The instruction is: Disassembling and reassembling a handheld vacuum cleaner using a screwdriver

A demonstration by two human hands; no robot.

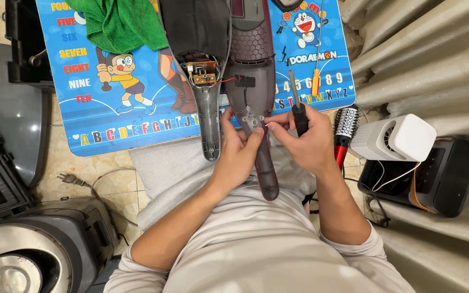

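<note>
- While both hands are meeting over the maroon shell (257, 81), the left hand (238, 147) is pinching a small grey plate (251, 118) against the shell's narrow handle, thumb and fingers closed on it.
- The right hand (304, 137) is wrapping a black-handled screwdriver (297, 108) in its palm, shaft pointing up and away, while its thumb and forefinger are nipping something tiny at the plate's right edge; what it is cannot be told.
- The maroon shell is lying lengthwise from the desk (104, 114) down onto the lap, its handle end passing under both hands.
- Just left of it, the grey shell (204, 76) is lying open, showing a small circuit board (203, 72) with red wires running across to the maroon one.
- The desk top is showing as a blue cartoon print: coloured letters along the near edge, number words in a column at left, figures in the middle and top right.
- A green cloth (120, 21) is resting at the desk's far edge.
- A yellow-handled screwdriver (316, 70) is lying right of the maroon shell.
- A red round brush (344, 133) is sitting just beside the right hand, near a white boxy appliance (394, 138).
</note>
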